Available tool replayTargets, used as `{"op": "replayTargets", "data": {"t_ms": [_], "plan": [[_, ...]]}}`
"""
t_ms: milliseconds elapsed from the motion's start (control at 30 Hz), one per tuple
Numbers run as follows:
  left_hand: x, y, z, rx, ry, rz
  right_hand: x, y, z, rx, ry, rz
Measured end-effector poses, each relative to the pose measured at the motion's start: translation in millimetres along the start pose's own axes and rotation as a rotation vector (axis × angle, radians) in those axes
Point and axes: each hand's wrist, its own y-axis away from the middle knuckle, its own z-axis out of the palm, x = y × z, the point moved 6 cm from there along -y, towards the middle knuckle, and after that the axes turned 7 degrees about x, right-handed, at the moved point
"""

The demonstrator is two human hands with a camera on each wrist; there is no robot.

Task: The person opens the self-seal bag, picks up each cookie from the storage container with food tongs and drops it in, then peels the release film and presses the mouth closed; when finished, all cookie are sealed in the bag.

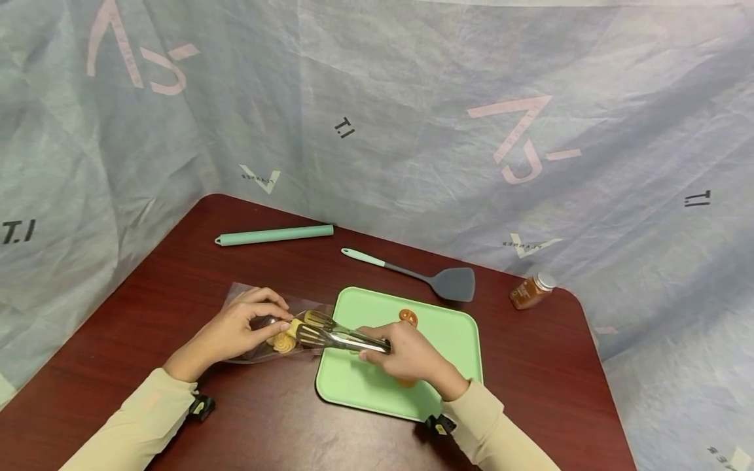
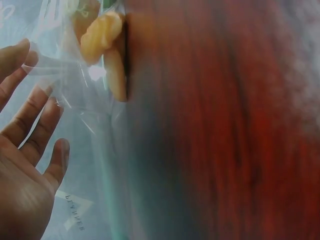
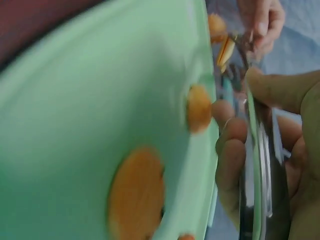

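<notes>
Tongs (image 1: 346,339) are gripped in my right hand (image 1: 406,353), tips at the yellow cookies (image 1: 284,344) in the clear plastic bag (image 1: 253,355). My left hand (image 1: 241,327) seems to pinch the bag's rim. Beside it, a green tray (image 1: 353,386) holds a pretzel-shaped cookie (image 1: 408,317); beyond lies a spatula (image 1: 453,284) on the surface (image 1: 548,366).

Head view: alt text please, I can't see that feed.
Right hand holds metal tongs partly above a green tray, their tips at a clear bag of yellow food pieces; left hand holds the bag. A spatula lies behind the tray.
</notes>
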Motion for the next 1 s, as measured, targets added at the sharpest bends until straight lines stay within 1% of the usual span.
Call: {"op": "replayTargets", "data": {"t_ms": [100, 267, 367, 467, 600, 733, 867, 1000], "plan": [[0.1, -0.4, -0.6, 0.006, 0.003, 0.004, -3, -6.2, 5, -0.012, -0.047, 0.065], [0.5, -1.0, -1.0, 0.002, 0.008, 0.009, -4, -12.7, 10, -0.032, -0.088, 0.161], [1.1, -1.1, -1.4, -0.003, 0.006, 0.005, -5, -15.4, 12, -0.04, -0.099, 0.198], [2.1, -1.3, -1.9, -0.003, 0.009, 0.007, -6, -18.1, 12, -0.032, -0.095, 0.206], [3.9, -2.1, -3.2, -0.006, 0.012, 0.014, -6, -20.5, 12, -0.019, -0.09, 0.195], [4.1, -1.6, -3.2, -0.012, 0.005, -0.001, -6, -19.5, 12, -0.02, -0.09, 0.196], [3.6, -0.2, -2.9, -0.013, -0.002, -0.014, -6, -14.4, 9, -0.017, -0.089, 0.185], [3.7, -0.7, -3.3, -0.013, -0.005, -0.004, -5, -2.4, 3, -0.003, -0.087, 0.164]]}}
